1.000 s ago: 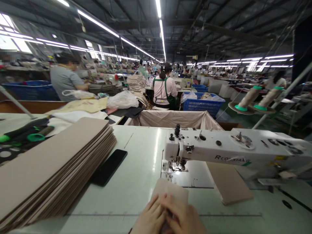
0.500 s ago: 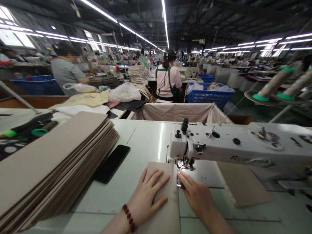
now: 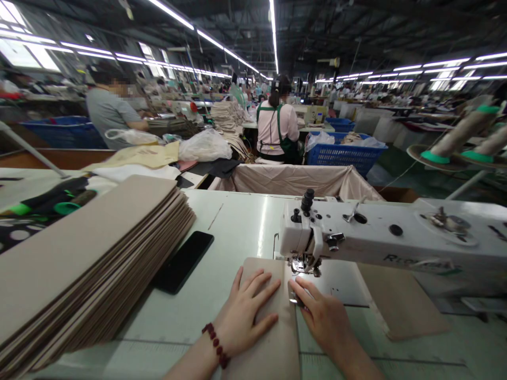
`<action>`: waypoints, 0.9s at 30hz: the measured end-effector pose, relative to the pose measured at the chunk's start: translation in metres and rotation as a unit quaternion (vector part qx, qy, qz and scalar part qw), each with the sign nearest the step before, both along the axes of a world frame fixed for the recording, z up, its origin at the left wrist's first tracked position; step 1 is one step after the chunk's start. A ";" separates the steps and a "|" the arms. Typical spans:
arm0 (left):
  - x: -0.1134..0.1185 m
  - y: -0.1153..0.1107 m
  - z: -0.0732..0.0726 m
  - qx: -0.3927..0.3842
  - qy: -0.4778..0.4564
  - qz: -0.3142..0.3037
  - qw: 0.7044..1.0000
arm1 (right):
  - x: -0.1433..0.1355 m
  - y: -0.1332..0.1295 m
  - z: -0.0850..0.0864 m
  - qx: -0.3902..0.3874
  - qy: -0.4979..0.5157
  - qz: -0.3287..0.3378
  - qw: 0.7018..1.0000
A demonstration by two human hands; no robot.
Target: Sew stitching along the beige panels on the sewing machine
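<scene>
My left hand (image 3: 241, 322), with a dark red bead bracelet on its wrist, lies flat with fingers spread on a long beige fabric panel (image 3: 273, 343). The panel's far end reaches just left of the presser foot (image 3: 303, 265) of a white sewing machine (image 3: 356, 235). At the panel's right edge, close in front of the foot, my right hand (image 3: 327, 319) has its fingers bent together. A small shiny metal piece (image 3: 293, 298) shows at those fingertips. Whatever lies beneath the fingers is mostly hidden.
A tall stack of beige panels (image 3: 99, 253) stands on the left, beside a black phone (image 3: 186, 261). Another beige piece (image 3: 404, 301) lies under the machine arm. Thread cones (image 3: 461, 132) stand at right. Beyond the table are a cloth-lined bin (image 3: 293, 179), a blue basket (image 3: 344, 155) and seated co-workers.
The whole view has shifted slightly, so the machine sits a little farther right. Both hands keep nearly the same place on and beside the panel.
</scene>
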State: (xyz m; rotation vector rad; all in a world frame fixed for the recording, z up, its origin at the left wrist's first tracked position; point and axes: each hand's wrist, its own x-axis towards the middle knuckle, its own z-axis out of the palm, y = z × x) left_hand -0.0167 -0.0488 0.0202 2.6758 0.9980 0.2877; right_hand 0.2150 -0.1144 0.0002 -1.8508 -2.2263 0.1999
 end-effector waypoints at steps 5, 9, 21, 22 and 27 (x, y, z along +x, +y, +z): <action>0.000 0.001 0.002 -0.011 -0.010 0.002 1.000 | 0.001 0.000 0.000 0.000 0.008 0.002 1.000; -0.001 0.001 0.002 -0.015 -0.014 0.009 1.000 | 0.001 0.000 0.000 -0.012 0.012 -0.001 1.000; -0.001 0.002 0.000 -0.021 -0.032 0.029 0.999 | 0.000 0.002 0.001 -0.018 0.021 -0.001 1.000; -0.001 0.002 0.001 -0.021 -0.035 0.030 0.999 | 0.000 0.001 0.000 -0.017 0.020 -0.001 1.000; -0.002 0.000 0.001 -0.023 -0.034 0.034 0.999 | 0.002 0.000 -0.006 -0.011 0.018 -0.001 1.000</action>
